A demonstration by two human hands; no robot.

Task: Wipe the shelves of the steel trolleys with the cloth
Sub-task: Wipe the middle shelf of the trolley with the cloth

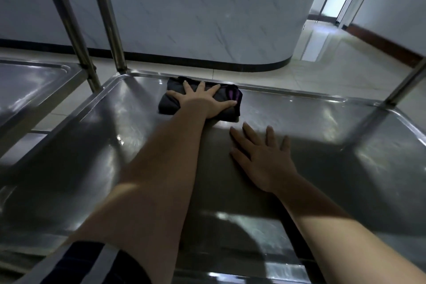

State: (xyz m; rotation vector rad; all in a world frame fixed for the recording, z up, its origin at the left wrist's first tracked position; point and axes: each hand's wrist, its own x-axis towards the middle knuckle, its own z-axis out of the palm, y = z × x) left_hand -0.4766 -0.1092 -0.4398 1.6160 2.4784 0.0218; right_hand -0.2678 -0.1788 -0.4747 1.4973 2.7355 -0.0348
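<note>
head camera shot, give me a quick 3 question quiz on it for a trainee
1. True or false: the right hand rests on the cloth.
2. Where on the steel shelf does the cloth lie? A) at the near edge B) against the far rim C) draped over a post
3. Fill in: the left hand presses the cloth with its fingers ____.

Key
1. False: the right hand lies flat on bare steel, nearer than the cloth.
2. B
3. spread
</note>
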